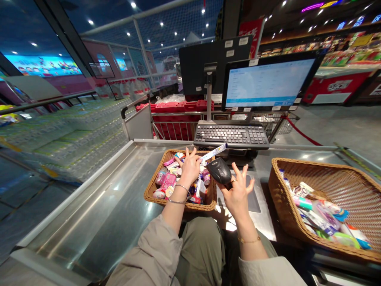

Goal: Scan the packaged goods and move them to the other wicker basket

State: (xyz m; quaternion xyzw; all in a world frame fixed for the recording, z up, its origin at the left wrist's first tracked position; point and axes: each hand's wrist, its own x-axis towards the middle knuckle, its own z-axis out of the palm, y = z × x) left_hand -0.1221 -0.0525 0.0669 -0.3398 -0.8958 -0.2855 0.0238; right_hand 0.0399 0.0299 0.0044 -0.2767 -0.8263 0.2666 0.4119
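Slim wht/blue pkt [214, 153] is over far R corner of small basket [150, 194]; L hand [190, 169] pinches its near end, other fingers spread. Blk scanner [219, 171]: just R of small basket, gripped at thumb side of R hand [238, 190], remaining fingers spread. Keyboard [232, 134]: beyond small basket, to R. Large basket [281, 202] w/ asst. items [324, 218]: well R of small basket, same desk [119, 198].

Over the smaller wicker basket [208, 206], filled with small packaged goods [169, 180], the left hand [189, 166] grips a slim white-and-blue packet [216, 152] by one end. Just right of that basket, the right hand [239, 192] holds a black barcode scanner [219, 171], some fingers spread. Beyond the basket, toward its right, stand a computer keyboard [230, 134] and a lit monitor [268, 83]; well to its right sits a larger wicker basket [354, 180]. A stainless-steel counter [119, 198] extends to its left.
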